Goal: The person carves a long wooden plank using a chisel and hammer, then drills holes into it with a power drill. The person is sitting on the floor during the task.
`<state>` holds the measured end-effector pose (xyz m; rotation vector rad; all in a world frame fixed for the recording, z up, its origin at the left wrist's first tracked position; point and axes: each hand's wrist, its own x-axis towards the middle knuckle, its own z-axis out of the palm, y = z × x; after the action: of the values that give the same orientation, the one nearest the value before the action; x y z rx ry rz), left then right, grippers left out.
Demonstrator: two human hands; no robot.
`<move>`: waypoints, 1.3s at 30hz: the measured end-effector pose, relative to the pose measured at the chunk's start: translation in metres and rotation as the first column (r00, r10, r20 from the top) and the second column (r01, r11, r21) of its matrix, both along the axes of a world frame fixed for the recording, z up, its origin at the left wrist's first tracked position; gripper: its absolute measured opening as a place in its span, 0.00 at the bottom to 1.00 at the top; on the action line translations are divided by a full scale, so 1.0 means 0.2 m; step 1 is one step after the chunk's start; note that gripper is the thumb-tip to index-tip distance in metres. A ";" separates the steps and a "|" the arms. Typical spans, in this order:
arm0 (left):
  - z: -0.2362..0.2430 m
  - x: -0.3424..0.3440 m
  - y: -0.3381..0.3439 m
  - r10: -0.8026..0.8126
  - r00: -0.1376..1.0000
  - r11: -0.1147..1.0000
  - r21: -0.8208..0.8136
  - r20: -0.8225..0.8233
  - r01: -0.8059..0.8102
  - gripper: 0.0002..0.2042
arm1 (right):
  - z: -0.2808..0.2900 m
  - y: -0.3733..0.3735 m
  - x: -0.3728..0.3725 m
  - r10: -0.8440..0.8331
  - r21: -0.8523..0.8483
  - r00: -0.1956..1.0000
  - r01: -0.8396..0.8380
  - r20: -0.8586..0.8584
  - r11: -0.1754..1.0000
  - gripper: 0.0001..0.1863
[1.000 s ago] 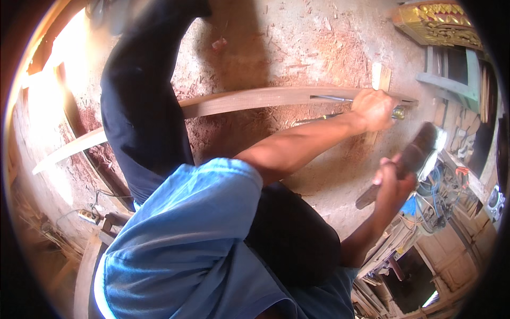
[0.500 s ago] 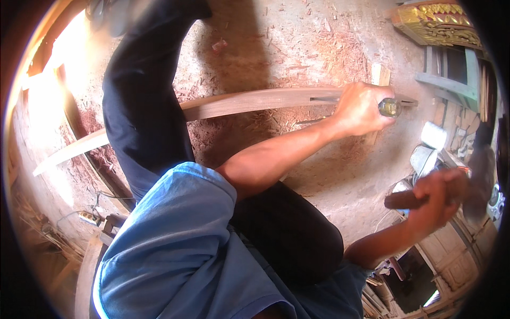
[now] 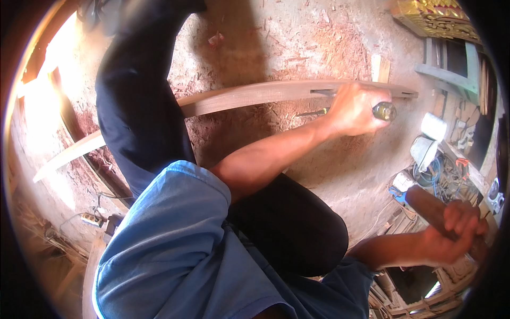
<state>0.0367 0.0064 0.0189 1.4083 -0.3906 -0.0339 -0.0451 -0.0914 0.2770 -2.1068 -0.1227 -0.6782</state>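
"How far along is it?"

"A narrow slot (image 3: pixel 321 93) already shows in the long curved timber (image 3: pixel 255 98), which stretches across the chip-strewn floor (image 3: pixel 329 167). Its depth is hidden, so I can't tell what's left."

"And the hands?"

"The left hand (image 3: pixel 357 109) is closed around a glossy-handled tool (image 3: pixel 384 111) by the slot, blade out of sight. The right hand (image 3: pixel 458 229) wraps a brown wooden mallet (image 3: pixel 426 206), well apart from that tool."

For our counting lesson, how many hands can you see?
2. The left hand grips a tool handle at the wooden beam; the right hand, at lower right, grips a wooden mallet. No others show.
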 end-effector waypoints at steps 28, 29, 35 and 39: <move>0.11 0.07 -0.09 -0.208 0.978 0.926 0.323 0.009 0.194 0.06 | -0.45 -0.01 -0.22 -0.366 -0.019 0.636 0.483 -0.679 0.875 0.09; 0.12 0.04 -0.09 -0.189 0.982 0.931 0.318 0.007 0.177 0.05 | -0.38 -0.01 -0.23 -0.442 0.001 0.684 0.544 -0.580 0.839 0.08; 0.08 0.03 0.02 0.011 1.000 0.995 0.102 0.001 -0.011 0.05 | 0.02 -0.09 -0.13 -0.100 0.204 0.977 0.139 -0.190 0.969 0.08; 0.09 0.07 0.08 -0.070 0.989 0.997 0.025 -0.131 0.074 0.08 | -0.21 0.06 0.02 -0.376 -0.097 0.833 0.370 -0.407 0.924 0.08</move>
<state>0.0505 0.0230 0.0364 1.4126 -0.3333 -0.1902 -0.0402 -0.0792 0.2351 -2.2631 0.5412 -0.4261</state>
